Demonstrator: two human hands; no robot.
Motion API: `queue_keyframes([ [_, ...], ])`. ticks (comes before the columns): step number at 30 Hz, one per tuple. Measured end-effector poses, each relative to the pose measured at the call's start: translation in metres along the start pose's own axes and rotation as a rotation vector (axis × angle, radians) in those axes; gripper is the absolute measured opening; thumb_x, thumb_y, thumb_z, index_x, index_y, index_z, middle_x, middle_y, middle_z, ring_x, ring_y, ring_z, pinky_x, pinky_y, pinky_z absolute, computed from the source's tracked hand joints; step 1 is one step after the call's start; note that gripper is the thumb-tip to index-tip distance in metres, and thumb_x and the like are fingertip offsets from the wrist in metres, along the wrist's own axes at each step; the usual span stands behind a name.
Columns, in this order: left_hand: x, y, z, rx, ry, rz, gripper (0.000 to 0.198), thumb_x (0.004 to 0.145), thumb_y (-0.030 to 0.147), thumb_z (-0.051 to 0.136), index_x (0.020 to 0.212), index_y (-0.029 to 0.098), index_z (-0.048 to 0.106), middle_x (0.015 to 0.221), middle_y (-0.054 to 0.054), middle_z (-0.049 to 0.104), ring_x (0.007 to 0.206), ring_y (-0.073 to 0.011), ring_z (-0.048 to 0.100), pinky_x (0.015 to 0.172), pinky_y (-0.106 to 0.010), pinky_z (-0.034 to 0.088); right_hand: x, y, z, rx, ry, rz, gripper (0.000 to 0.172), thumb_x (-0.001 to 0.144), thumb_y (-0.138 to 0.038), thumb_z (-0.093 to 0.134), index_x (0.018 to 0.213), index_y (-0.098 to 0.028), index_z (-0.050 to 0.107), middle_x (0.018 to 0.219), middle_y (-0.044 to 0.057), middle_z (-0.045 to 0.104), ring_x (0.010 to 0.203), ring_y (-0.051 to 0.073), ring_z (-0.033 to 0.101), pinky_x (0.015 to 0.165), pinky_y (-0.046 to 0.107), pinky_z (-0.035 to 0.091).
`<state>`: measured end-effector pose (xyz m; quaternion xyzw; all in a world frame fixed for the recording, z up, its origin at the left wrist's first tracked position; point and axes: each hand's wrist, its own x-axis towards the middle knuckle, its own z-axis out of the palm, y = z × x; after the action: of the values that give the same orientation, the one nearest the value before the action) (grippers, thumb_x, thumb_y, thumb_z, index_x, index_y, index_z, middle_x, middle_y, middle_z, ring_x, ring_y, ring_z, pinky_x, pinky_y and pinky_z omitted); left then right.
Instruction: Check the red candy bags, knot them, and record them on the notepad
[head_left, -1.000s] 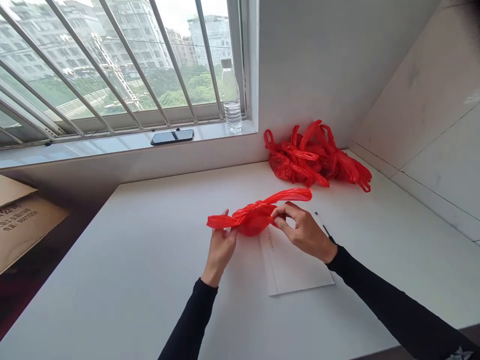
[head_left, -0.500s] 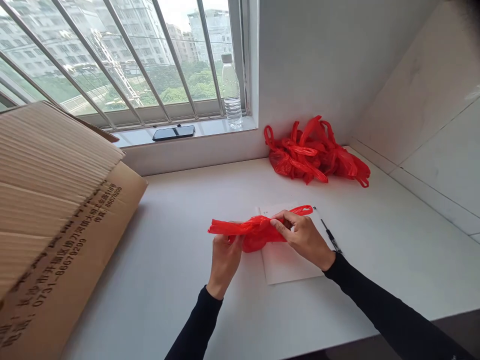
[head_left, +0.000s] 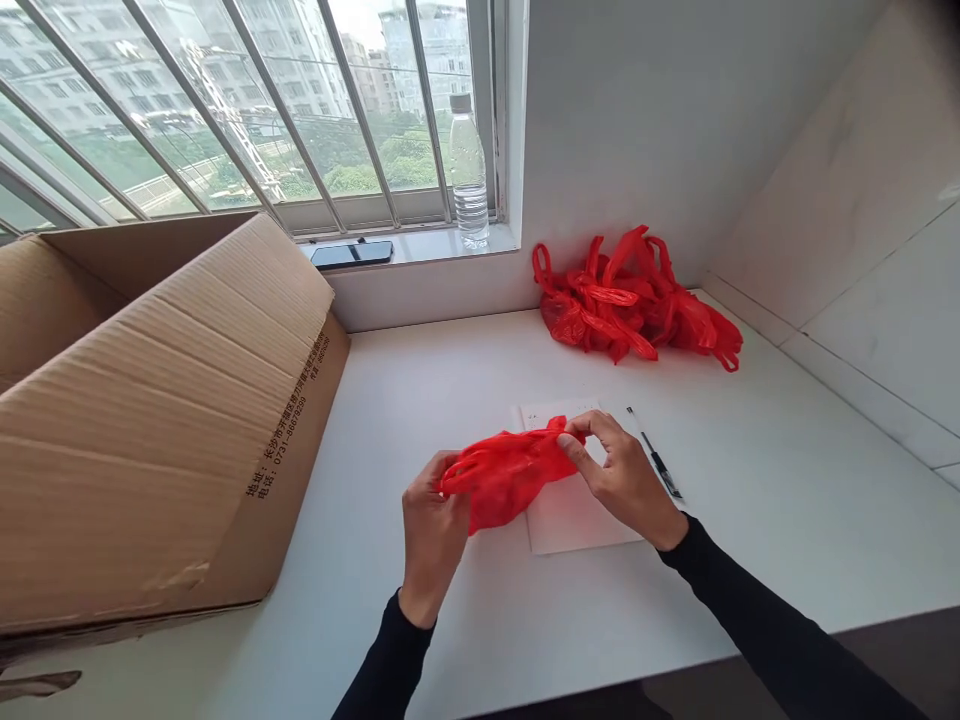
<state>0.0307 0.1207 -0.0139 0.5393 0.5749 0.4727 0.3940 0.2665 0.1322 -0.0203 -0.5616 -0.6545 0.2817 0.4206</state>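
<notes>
A crumpled red plastic bag [head_left: 510,478] is stretched between my two hands above the table. My left hand [head_left: 435,520] is closed on the bag's left end, its fingers partly hidden behind the plastic. At the other end, my right hand [head_left: 611,470] pinches the bag between thumb and fingers. Beneath the bag and my right hand lies a white sheet or booklet of paper [head_left: 574,525], with small marks near its top edge. A black pen [head_left: 658,462] rests on the table, just right of the paper.
An open cardboard box [head_left: 187,400] stands at the left. Against the back wall lies a heap of red plastic bags [head_left: 626,300]. The windowsill holds a water bottle [head_left: 471,190] and a phone [head_left: 352,254]. The white table [head_left: 397,400] ends at a front edge.
The bag has spread wider, and its long left end no longer sticks out past my left hand. My hands are farther apart. The box appears shifted and turned, its opening now showing.
</notes>
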Motion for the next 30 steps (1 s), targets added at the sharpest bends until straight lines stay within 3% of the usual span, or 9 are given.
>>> queue_keyframes([
  [3,0.000,-0.002,-0.009,-0.033,0.061,-0.001,0.024,0.100,0.039,0.055,0.102,0.023,0.073,0.094,-0.002,0.073,0.076,-0.0161,0.061,0.066,-0.025,0.048,-0.004,0.002,-0.002,0.057,0.023,0.120,0.025,0.100,-0.050,0.054,0.095,-0.026,0.059,0.096,0.001,0.064,0.092,0.020,0.059,0.068,0.031,0.043],
  [7,-0.004,0.002,-0.012,-0.067,-0.041,0.007,0.034,0.091,0.037,0.069,0.124,0.028,0.068,0.112,-0.003,0.073,0.096,-0.0200,0.067,0.080,-0.029,0.054,-0.008,-0.009,0.004,0.224,-0.122,0.159,0.028,0.098,-0.052,0.057,0.113,-0.029,0.059,0.104,0.000,0.065,0.095,0.018,0.062,0.083,0.032,0.048],
  [10,-0.008,0.007,-0.016,-0.084,-0.023,0.021,0.026,0.089,0.033,0.071,0.113,0.024,0.074,0.104,-0.003,0.075,0.091,-0.0206,0.068,0.076,-0.028,0.053,-0.010,-0.024,0.010,0.227,-0.172,0.161,0.029,0.097,-0.055,0.058,0.104,-0.028,0.064,0.098,-0.001,0.066,0.090,0.017,0.062,0.082,0.031,0.049],
  [12,-0.011,0.008,-0.024,-0.101,0.089,0.031,0.020,0.094,0.035,0.065,0.106,0.023,0.075,0.101,-0.003,0.075,0.090,-0.0197,0.067,0.075,-0.027,0.051,-0.010,-0.026,0.011,0.207,-0.082,0.140,0.028,0.097,-0.054,0.058,0.097,-0.026,0.064,0.095,-0.001,0.066,0.090,0.016,0.063,0.083,0.030,0.050],
  [15,-0.014,0.005,-0.042,-0.149,0.242,0.032,0.027,0.099,0.042,0.058,0.113,0.025,0.072,0.107,-0.002,0.074,0.098,-0.0193,0.065,0.079,-0.027,0.049,-0.011,-0.010,0.003,0.180,0.087,0.163,0.027,0.097,-0.054,0.055,0.103,-0.027,0.058,0.097,0.000,0.067,0.094,0.018,0.065,0.088,0.031,0.052],
  [18,-0.018,0.000,-0.060,-0.210,0.269,0.006,0.029,0.098,0.045,0.059,0.118,0.027,0.069,0.113,-0.002,0.073,0.103,-0.0202,0.065,0.082,-0.028,0.050,-0.018,0.025,-0.014,0.060,0.210,0.243,0.028,0.094,-0.050,0.054,0.107,-0.025,0.056,0.100,0.005,0.066,0.099,0.024,0.064,0.097,0.042,0.050],
  [23,-0.024,-0.005,-0.078,-0.209,0.240,-0.057,0.035,0.079,0.040,0.082,0.109,0.025,0.072,0.093,0.000,0.073,0.086,-0.0198,0.067,0.072,-0.026,0.051,-0.040,0.080,-0.043,-0.201,0.410,0.408,0.031,0.074,-0.031,0.072,0.100,-0.020,0.060,0.095,0.010,0.058,0.117,0.038,0.048,0.113,0.066,0.021],
  [27,-0.021,-0.005,-0.086,-0.297,0.339,-0.018,0.026,0.088,0.046,0.071,0.093,0.021,0.073,0.080,0.000,0.070,0.077,-0.0191,0.065,0.064,-0.026,0.049,-0.049,0.091,-0.049,-0.154,0.388,0.477,0.017,0.078,-0.028,0.074,0.081,-0.019,0.061,0.077,0.001,0.056,0.094,0.027,0.057,0.103,0.055,0.039],
  [30,-0.018,-0.007,-0.091,-0.357,0.375,0.012,0.034,0.096,0.053,0.057,0.099,0.022,0.071,0.088,-0.002,0.074,0.082,-0.0223,0.070,0.072,-0.032,0.056,-0.047,0.080,-0.037,-0.006,0.377,0.477,0.021,0.089,-0.037,0.070,0.093,-0.017,0.063,0.083,-0.001,0.061,0.082,0.018,0.060,0.086,0.040,0.050],
])
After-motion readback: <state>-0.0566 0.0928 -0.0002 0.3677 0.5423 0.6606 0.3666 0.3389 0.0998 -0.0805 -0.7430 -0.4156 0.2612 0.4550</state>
